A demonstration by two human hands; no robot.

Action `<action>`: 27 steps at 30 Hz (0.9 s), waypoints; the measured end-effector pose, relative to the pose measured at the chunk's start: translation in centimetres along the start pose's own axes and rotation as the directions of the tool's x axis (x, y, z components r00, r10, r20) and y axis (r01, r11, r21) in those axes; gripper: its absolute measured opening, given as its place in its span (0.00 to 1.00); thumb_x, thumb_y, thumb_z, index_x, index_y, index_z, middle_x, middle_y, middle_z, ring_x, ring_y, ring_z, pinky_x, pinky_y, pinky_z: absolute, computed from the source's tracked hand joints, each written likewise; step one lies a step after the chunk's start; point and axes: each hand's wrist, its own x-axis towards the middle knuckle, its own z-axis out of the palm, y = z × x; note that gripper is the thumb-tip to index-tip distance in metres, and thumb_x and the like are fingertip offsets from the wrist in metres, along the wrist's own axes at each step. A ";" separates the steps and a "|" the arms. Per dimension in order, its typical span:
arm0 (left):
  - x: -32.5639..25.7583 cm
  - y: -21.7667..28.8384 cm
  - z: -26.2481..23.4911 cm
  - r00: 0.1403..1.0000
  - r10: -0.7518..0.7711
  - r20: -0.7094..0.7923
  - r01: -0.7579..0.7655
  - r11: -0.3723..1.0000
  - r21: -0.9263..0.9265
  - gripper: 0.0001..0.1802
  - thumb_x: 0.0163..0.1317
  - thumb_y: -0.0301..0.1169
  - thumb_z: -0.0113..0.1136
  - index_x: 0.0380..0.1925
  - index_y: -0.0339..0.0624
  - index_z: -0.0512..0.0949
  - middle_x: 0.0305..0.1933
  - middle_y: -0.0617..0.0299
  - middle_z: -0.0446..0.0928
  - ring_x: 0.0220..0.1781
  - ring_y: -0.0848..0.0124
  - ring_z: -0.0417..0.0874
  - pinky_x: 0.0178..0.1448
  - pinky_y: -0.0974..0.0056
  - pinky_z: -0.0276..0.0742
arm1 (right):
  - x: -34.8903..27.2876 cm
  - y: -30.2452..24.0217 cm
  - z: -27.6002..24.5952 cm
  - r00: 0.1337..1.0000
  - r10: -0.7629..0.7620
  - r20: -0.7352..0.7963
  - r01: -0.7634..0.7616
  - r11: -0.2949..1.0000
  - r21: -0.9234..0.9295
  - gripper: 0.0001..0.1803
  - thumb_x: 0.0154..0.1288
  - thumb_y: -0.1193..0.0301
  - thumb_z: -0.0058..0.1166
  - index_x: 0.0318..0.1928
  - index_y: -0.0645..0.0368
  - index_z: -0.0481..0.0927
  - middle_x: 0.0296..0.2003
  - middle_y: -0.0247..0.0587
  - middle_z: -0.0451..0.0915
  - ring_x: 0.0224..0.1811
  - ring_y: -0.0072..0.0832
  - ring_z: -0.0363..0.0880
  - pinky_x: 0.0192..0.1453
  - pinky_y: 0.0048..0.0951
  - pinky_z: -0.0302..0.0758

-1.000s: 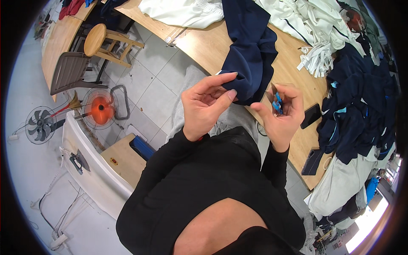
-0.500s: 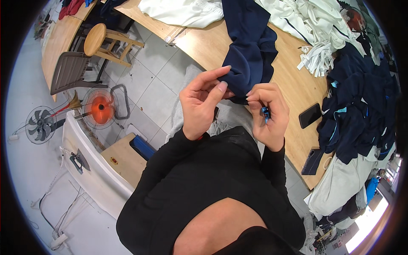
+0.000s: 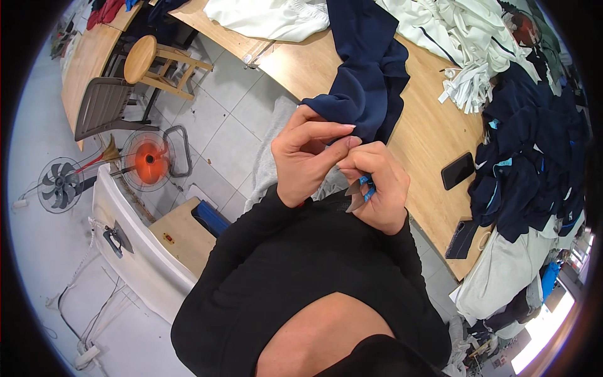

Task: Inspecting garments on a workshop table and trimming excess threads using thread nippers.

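A navy garment [image 3: 364, 75] hangs over the near edge of the wooden table [image 3: 433, 147] and reaches toward my body. My left hand [image 3: 298, 164] pinches its lower end between thumb and fingers. Fingertip to fingertip with it, my right hand [image 3: 388, 188] is closed around small blue-handled thread snips [image 3: 368, 186], whose metal blades point down toward my body. The thumb and forefinger of that hand also meet in a pinch at the cloth's end. Whether they grip a thread or the cloth edge is too small to tell.
White garments [image 3: 276, 20] and a bundle of white strips [image 3: 468, 88] lie on the table. A black phone [image 3: 458, 171] sits left of a navy clothing pile [image 3: 527, 157]. Leftward stand a stool [image 3: 141, 58], an orange fan [image 3: 151, 160] and an iron [image 3: 118, 240] on a white board.
My right hand has moved left and slightly down to meet the left fingertips, and the snips' blades now show. The left hand has shifted slightly right; the cloth's end has folded over it.
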 end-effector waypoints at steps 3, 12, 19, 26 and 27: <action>-0.1 -0.3 -0.2 0.999 -0.018 -0.031 0.018 1.000 0.000 0.13 0.61 0.09 0.76 0.44 0.31 0.90 0.54 0.55 0.81 0.52 0.69 0.89 0.54 0.67 0.89 | -0.3 0.4 -0.4 1.000 -0.006 0.005 0.006 1.000 0.028 0.24 0.49 0.91 0.55 0.48 0.62 0.82 0.32 0.42 0.81 0.31 0.34 0.84 0.35 0.29 0.79; 0.1 -1.0 -0.9 0.999 0.050 -0.015 -0.051 0.996 -0.076 0.13 0.61 0.10 0.77 0.43 0.33 0.89 0.52 0.57 0.81 0.47 0.72 0.87 0.50 0.69 0.85 | -2.0 2.5 -0.8 0.846 0.420 -0.328 -0.378 0.907 0.185 0.20 0.79 0.63 0.68 0.58 0.63 0.76 0.35 0.34 0.75 0.35 0.22 0.72 0.38 0.30 0.70; 0.2 -0.8 -0.9 0.997 0.063 0.034 -0.060 0.994 -0.092 0.13 0.62 0.09 0.75 0.44 0.32 0.89 0.55 0.54 0.81 0.51 0.70 0.89 0.54 0.67 0.88 | -1.1 2.1 -0.2 0.964 0.146 -0.223 -0.186 0.968 -0.167 0.24 0.63 0.68 0.82 0.51 0.62 0.82 0.37 0.42 0.82 0.30 0.30 0.79 0.34 0.29 0.74; 0.3 -0.9 -1.0 0.995 0.091 0.049 -0.085 0.991 -0.106 0.13 0.62 0.09 0.74 0.44 0.32 0.89 0.55 0.51 0.81 0.52 0.66 0.90 0.56 0.64 0.89 | -0.9 2.5 -0.5 0.967 0.109 -0.231 -0.157 0.967 -0.201 0.25 0.59 0.68 0.84 0.50 0.63 0.83 0.37 0.43 0.84 0.29 0.30 0.81 0.32 0.30 0.75; 0.3 -0.8 -1.0 0.995 0.087 0.048 -0.082 0.991 -0.103 0.13 0.61 0.09 0.75 0.44 0.32 0.89 0.55 0.51 0.81 0.53 0.66 0.90 0.56 0.63 0.89 | -0.9 2.5 -0.5 0.967 0.106 -0.232 -0.154 0.967 -0.202 0.25 0.59 0.68 0.84 0.50 0.64 0.84 0.37 0.43 0.84 0.30 0.30 0.81 0.33 0.30 0.75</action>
